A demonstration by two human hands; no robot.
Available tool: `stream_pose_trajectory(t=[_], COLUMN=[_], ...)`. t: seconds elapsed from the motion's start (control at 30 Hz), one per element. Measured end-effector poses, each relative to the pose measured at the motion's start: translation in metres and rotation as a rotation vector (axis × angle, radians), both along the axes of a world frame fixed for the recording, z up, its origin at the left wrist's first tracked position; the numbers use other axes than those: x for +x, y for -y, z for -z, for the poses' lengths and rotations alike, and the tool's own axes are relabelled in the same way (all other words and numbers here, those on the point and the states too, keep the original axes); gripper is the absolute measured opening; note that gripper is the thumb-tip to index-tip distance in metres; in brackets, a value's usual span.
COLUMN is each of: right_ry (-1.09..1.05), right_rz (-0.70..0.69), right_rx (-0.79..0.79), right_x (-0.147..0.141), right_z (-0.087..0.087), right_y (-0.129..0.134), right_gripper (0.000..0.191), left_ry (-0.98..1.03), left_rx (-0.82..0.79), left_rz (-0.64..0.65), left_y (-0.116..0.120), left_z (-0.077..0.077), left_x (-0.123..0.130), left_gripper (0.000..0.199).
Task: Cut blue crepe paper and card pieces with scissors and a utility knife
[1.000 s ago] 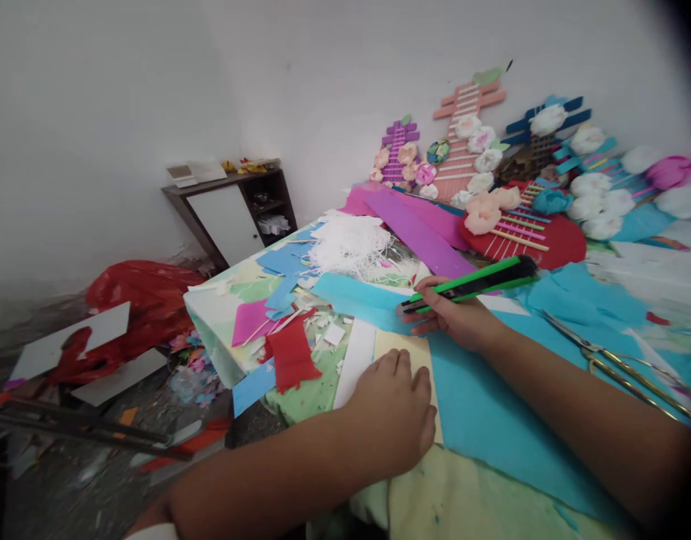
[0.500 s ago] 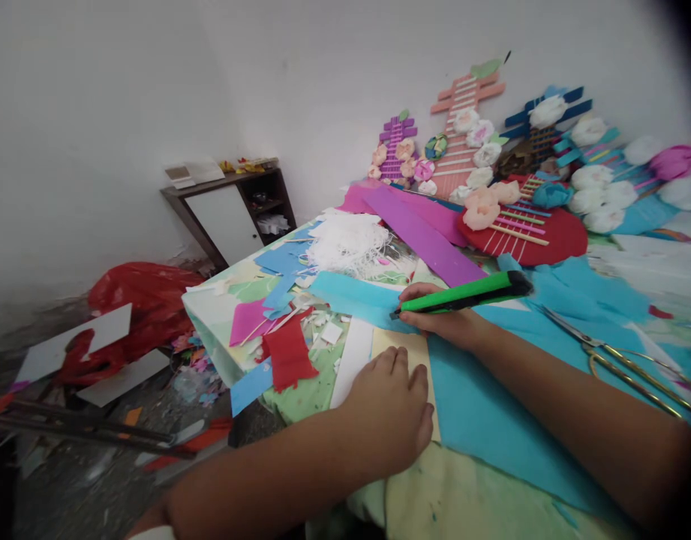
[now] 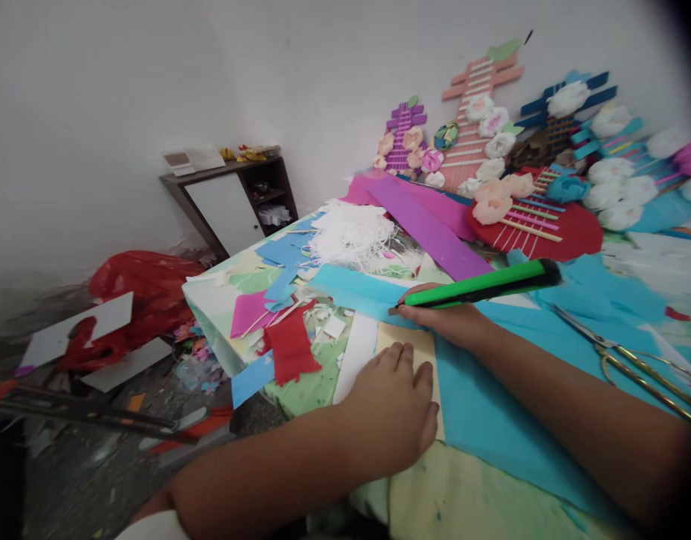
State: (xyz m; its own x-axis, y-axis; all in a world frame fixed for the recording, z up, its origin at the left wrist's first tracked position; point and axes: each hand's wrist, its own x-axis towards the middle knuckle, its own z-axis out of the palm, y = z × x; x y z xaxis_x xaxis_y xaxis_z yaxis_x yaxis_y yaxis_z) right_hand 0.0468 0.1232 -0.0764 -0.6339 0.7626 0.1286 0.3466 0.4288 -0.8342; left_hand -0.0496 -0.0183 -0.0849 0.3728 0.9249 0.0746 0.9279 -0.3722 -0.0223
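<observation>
One cutter [image 3: 483, 284] is clamped in your right hand [image 3: 452, 321] beyond the cream card [image 3: 417, 339]; your left hand [image 3: 389, 412] rests unclenched on it; farther, a cabinet [image 3: 224, 214] holds white pieces [image 3: 274, 215].

I held the cutter [image 3: 485, 285] in the right hand [image 3: 449, 321], its tip at the turquoise strip [image 3: 350, 289]. The left hand [image 3: 393, 409] lay palm-down on the beige card [image 3: 398, 334], beside the blue sheet [image 3: 491, 409]. I saw scissors [image 3: 602, 345] off to the right, a red scrap [image 3: 292, 345] to the left, white shreds [image 3: 350, 236] farther back, and flowered crafts [image 3: 472, 142] against the wall [image 3: 322, 97].
</observation>
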Motion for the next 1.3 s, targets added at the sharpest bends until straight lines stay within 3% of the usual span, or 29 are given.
stream_pose_trajectory(t=[0.27, 0.47, 0.7, 0.93, 1.2, 1.3], right_ry=[0.154, 0.167, 0.190, 0.091, 0.102, 0.124], right_rz=[-0.063, -0.089, -0.130, -0.004, -0.029, -0.029], right_rx=[0.016, 0.134, 0.229, 0.011, -0.026, 0.006], right_x=[-0.006, -0.006, -0.010, 0.001, 0.000, -0.002], right_z=[0.003, 0.009, 0.010, 0.009, 0.005, 0.006], right_y=[0.002, 0.001, -0.001, -0.001, 0.001, 0.001], right_gripper=[0.021, 0.021, 0.021, 0.031, 0.030, 0.023], left_ry=[0.053, 0.164, 0.158, -0.018, -0.126, -0.112], left_rx=[0.052, 0.004, 0.010, 0.029, -0.101, -0.114], left_rz=[0.005, 0.030, 0.051, 0.040, 0.004, 0.005], left_y=[-0.001, -0.012, -0.021, -0.011, -0.007, -0.008], left_z=[-0.004, -0.012, -0.008, -0.007, -0.008, -0.010], left_x=[-0.001, -0.018, -0.030, -0.020, -0.012, -0.012], left_gripper=[0.041, 0.029, 0.028, 0.027, 0.043, 0.040])
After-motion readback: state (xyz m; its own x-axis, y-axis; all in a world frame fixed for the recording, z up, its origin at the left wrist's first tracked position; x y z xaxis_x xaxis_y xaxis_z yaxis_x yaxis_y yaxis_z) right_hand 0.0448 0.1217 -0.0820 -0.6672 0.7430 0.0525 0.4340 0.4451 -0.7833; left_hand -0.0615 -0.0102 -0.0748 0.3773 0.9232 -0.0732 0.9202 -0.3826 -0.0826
